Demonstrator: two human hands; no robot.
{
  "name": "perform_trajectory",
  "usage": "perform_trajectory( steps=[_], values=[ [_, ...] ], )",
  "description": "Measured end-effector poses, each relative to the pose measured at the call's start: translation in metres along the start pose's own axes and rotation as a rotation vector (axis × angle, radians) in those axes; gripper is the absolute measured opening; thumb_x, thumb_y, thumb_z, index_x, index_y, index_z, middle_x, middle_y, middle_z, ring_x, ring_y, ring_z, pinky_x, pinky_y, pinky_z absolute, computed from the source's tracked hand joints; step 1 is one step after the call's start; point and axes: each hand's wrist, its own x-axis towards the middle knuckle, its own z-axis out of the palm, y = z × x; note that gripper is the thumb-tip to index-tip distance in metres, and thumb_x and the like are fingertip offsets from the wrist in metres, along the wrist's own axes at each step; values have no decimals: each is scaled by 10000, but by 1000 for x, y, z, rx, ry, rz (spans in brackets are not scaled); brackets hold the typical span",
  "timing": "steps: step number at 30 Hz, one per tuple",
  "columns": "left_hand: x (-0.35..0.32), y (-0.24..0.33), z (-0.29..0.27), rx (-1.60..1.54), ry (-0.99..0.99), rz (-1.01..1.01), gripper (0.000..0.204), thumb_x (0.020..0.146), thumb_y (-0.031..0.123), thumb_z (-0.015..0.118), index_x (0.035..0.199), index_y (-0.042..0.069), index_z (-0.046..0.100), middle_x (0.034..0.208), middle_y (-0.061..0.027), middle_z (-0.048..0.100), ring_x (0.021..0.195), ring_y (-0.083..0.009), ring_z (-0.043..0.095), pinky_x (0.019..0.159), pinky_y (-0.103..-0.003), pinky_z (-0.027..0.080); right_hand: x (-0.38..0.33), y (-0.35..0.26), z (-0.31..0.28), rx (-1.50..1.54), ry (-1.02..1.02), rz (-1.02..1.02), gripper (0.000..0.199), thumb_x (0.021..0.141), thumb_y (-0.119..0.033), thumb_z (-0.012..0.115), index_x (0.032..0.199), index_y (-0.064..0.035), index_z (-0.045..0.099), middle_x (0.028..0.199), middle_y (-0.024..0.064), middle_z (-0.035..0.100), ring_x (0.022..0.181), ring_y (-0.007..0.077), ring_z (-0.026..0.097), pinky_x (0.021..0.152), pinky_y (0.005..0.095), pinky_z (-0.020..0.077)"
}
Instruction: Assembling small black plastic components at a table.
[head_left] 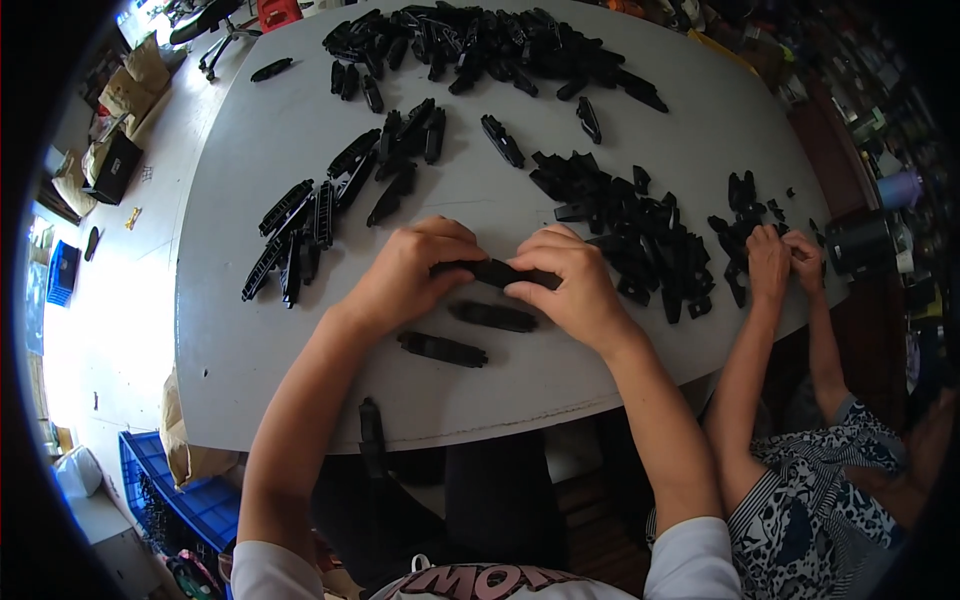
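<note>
Between both hands I hold a long black plastic part (493,272) level above the grey-white table (270,370). My left hand (425,262) pinches its left end, and my right hand (568,275) grips the right end with thumb and fingers. Just below my hands lies a similar black part (493,316). Nearer to me rests another long black part (443,349). One more black piece (372,437) sticks out over the table's front edge, by my left forearm. The fingers hide both ends of the held part.
Long black parts (290,235) lie in a group at the left. A large heap of them (470,45) covers the far side. Small black pieces (650,240) are piled right of my hands. At the right a co-worker's hands (775,262) handle small pieces. A blue crate (200,505) stands lower left.
</note>
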Motion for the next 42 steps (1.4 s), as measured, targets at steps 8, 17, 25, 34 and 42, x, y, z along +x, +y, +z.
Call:
perform_trajectory(
  steps=[8, 17, 25, 34, 42],
  values=[
    [-5, 4, -21, 440, 312, -52, 251, 757, 35, 723, 1001, 9, 666, 990, -143, 633, 940, -342, 606, 813, -389, 509, 33, -20, -6, -572, 158, 649, 223, 814, -183, 744, 877, -5, 624, 894, 128, 658, 802, 280, 649, 677, 392, 515],
    [-9, -5, -15, 9, 266, -313, 234, 762, 60, 732, 980, 14, 662, 958, -139, 632, 913, -346, 601, 822, -397, 497, 34, 10, 18, -578, 193, 423, 211, 808, -135, 748, 933, -7, 636, 938, 125, 654, 820, 264, 663, 705, 351, 535],
    [-4, -8, -7, 49, 171, -110, 189, 769, 35, 724, 948, 3, 673, 956, -141, 638, 830, -335, 635, 750, -371, 524, 39, 7, 38, 61, 134, 53, 300, 730, -8, 777, 1019, -2, 698, 962, 90, 652, 832, 203, 646, 751, 298, 521],
    [-6, -3, -9, 25, 131, -159, 190, 773, 38, 719, 952, -4, 669, 960, -146, 638, 855, -327, 636, 750, -370, 526, 28, -2, 9, 239, -39, 352, 313, 720, 22, 763, 1027, -6, 714, 926, 45, 663, 799, 112, 592, 716, 241, 487],
    [-4, -7, -10, 81, 110, -64, 197, 778, 8, 710, 971, -11, 674, 986, -144, 652, 871, -303, 645, 773, -352, 515, 29, 16, 6, 65, -103, 177, 262, 732, -25, 780, 989, -13, 730, 875, 56, 649, 766, 145, 598, 696, 257, 486]
  ],
)
